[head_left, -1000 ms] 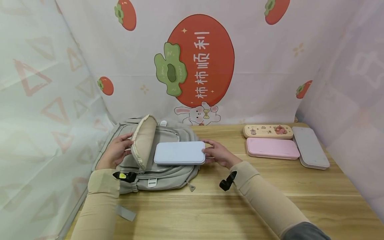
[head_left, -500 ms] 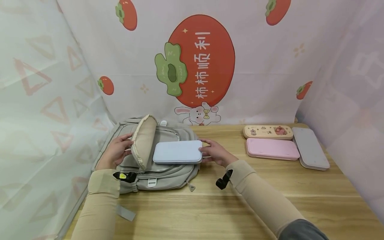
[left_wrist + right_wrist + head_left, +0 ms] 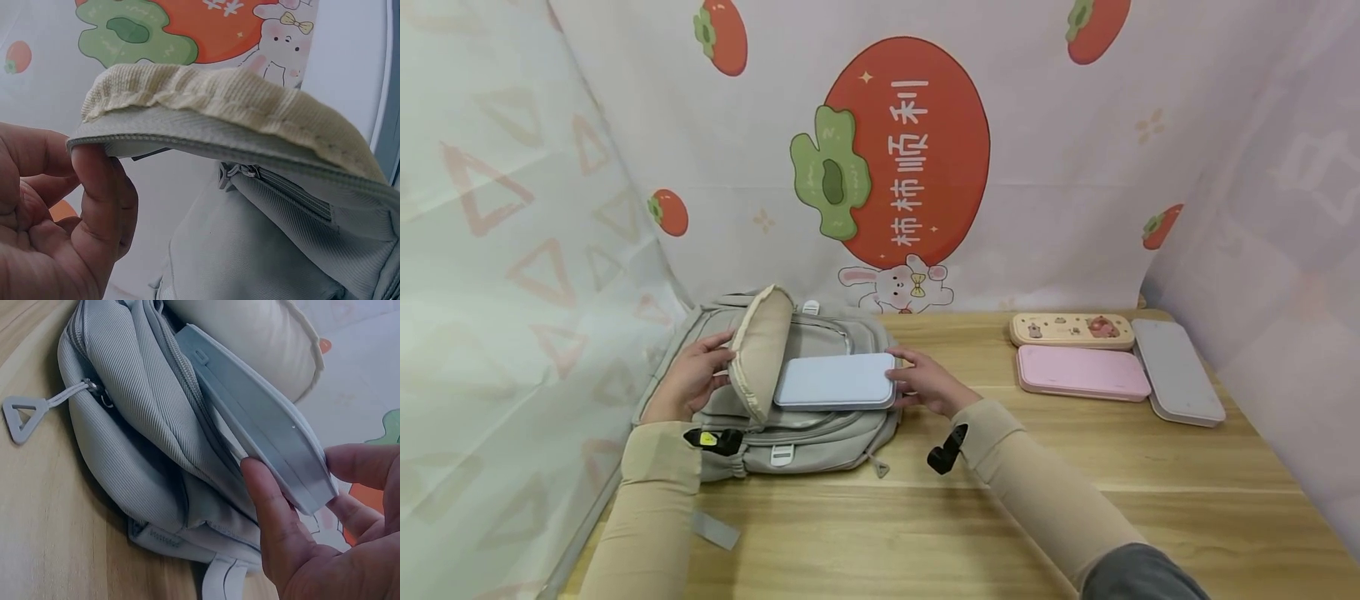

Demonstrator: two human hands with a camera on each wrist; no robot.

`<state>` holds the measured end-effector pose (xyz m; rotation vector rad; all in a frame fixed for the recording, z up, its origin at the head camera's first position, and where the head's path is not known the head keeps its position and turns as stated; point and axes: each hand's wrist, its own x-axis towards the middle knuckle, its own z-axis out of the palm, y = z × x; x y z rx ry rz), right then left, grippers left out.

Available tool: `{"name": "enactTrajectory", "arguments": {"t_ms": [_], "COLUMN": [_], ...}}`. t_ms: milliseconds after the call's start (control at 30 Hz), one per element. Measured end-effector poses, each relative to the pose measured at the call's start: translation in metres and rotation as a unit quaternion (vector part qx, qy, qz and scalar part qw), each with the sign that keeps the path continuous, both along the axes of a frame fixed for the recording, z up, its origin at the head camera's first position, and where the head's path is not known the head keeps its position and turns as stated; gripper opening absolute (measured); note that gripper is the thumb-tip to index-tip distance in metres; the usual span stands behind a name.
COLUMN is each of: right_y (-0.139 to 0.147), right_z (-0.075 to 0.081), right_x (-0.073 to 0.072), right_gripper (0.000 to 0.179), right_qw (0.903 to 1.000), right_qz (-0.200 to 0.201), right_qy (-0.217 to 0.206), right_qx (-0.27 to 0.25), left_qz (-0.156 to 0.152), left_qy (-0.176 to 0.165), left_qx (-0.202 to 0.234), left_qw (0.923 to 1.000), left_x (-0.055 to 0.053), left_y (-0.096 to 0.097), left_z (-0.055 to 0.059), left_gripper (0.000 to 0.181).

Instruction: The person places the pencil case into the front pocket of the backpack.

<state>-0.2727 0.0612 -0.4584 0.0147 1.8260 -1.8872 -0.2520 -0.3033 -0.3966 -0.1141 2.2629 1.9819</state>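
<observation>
Nearest, a flat grey strip (image 3: 715, 531) lies on the wooden table (image 3: 850, 550). Past it, a grey backpack (image 3: 842, 446) lies on its back, presumably so that its front opening faces upward. The left hand (image 3: 688, 383) pinches the raised flap (image 3: 763, 354) by its edge, likely because the cloth would otherwise drop over the opening. The right hand (image 3: 928, 382) grips the pale blue case (image 3: 835, 381) by its right end, probably to leave the left end free; that end reaches beneath the flap, how deep being hidden. Farther right, a pink case (image 3: 1082, 372), grey case (image 3: 1178, 371) and cream case (image 3: 1071, 330) sit grouped, apart from the bag.
</observation>
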Motion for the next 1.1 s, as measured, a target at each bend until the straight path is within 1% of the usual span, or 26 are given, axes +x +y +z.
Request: {"name": "enactTrajectory", "arguments": {"t_ms": [100,200,400,600,800,900,1100], "right_y": [-0.004,-0.006,-0.01,-0.017,-0.02,-0.022,-0.029], "right_z": [0.002,0.0,-0.001,-0.001,0.001,0.001,0.004], "right_x": [0.0,0.0,-0.002,-0.002,-0.003,-0.003,-0.003], "right_gripper": [0.057,0.058,0.055,0.054,0.055,0.055,0.053], "right_qw": [0.9999,0.9995,0.9986,0.9985,0.9984,0.9986,0.9992], "right_qz": [-0.006,-0.018,-0.03,-0.032,-0.031,-0.029,-0.023], "right_qy": [-0.015,-0.026,-0.027,-0.032,-0.036,-0.034,-0.026], "right_qx": [0.002,-0.008,-0.033,-0.03,-0.03,-0.028,-0.02], "left_qz": [0.001,-0.003,-0.006,-0.002,0.002,0.001,-0.004], "left_qy": [-0.002,-0.001,0.002,-0.006,-0.006,-0.006,0.0], "left_qx": [-0.006,-0.011,0.0,-0.006,-0.014,-0.006,0.033], "left_qw": [1.0,0.9999,1.0,1.0,0.9999,1.0,0.9995], "left_x": [-0.001,-0.001,0.0,0.002,0.002,0.002,0.002], "left_y": [-0.001,0.0,-0.001,0.001,0.003,0.003,0.003], "left_z": [0.001,0.001,0.003,0.004,0.005,0.005,0.005], "left_gripper": [0.057,0.058,0.059,0.059,0.058,0.058,0.058]}}
